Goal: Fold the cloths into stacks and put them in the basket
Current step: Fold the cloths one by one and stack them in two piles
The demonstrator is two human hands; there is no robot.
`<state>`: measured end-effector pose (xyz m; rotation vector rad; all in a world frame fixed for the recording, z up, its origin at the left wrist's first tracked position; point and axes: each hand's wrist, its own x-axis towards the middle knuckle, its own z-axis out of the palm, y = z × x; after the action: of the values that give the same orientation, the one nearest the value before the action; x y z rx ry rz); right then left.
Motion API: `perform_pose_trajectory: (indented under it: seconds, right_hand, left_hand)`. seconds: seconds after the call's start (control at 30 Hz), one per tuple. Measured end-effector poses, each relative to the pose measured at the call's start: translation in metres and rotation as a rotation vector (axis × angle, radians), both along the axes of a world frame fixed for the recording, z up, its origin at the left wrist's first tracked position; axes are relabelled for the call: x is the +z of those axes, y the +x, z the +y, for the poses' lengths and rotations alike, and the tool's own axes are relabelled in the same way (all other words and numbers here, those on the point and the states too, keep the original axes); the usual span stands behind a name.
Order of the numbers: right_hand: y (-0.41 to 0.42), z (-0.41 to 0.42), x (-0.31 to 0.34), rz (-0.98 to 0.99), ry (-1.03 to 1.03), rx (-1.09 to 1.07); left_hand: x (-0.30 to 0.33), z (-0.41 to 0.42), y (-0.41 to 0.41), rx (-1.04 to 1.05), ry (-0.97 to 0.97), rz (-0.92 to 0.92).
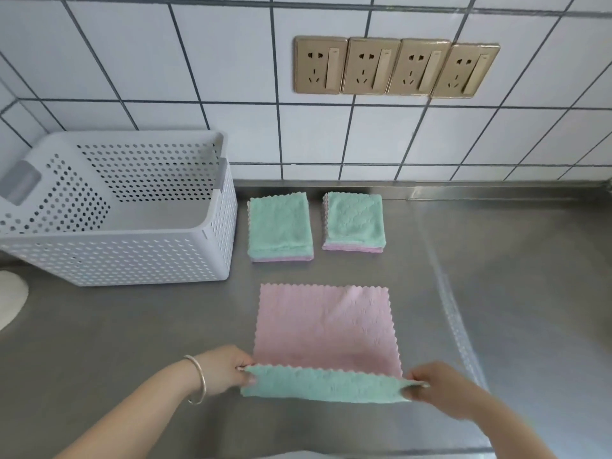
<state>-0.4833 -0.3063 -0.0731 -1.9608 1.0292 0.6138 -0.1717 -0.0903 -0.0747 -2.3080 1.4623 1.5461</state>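
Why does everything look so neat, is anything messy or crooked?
Nothing stands out. Two folded stacks sit squarely beside the empty basket. The pink cloth lies flat, and the left hand and right hand pinch its near corners, turning up its green underside.

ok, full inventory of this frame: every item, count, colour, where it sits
basket: 1, pale grey perforated, left on the counter by the wall, nothing visible inside
folded cloth stacks: 2, green on top with pink edges below, side by side right of the basket; left stack, right stack
open cloth: 1, pink face up, green underside, near edge lifted
counter: 1, steel
wall sockets: 4, gold, in a row on the white tiled wall
white round object: 1, far left edge, cannot tell what
bracelet: 1, silver, left wrist
left hand: pinches the cloth's near left corner
right hand: pinches its near right corner
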Motion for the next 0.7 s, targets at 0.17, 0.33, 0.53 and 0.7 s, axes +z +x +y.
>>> perform_pose_trajectory:
  seconds: [0.17,0.33,0.53,0.7]
  right_hand:
    - [-0.004,-0.001,-0.006,0.143,0.098,0.048]
    - [0.015,-0.023,-0.012,0.033,0.037,-0.196]
    - [0.046,-0.043,-0.018,-0.207,0.069,-0.595]
    - [0.062,-0.051,-0.038,-0.173,-0.039,-0.624]
  left_hand:
    - [-0.020,0.002,0.000,0.051,0.117,0.127]
    - [-0.019,-0.019,0.010,0.290,0.005,0.167]
    - [-0.020,-0.057,0.022,0.476,-0.088,0.092]
    - [-0.034,-0.076,0.027,0.501,-0.089,-0.035]
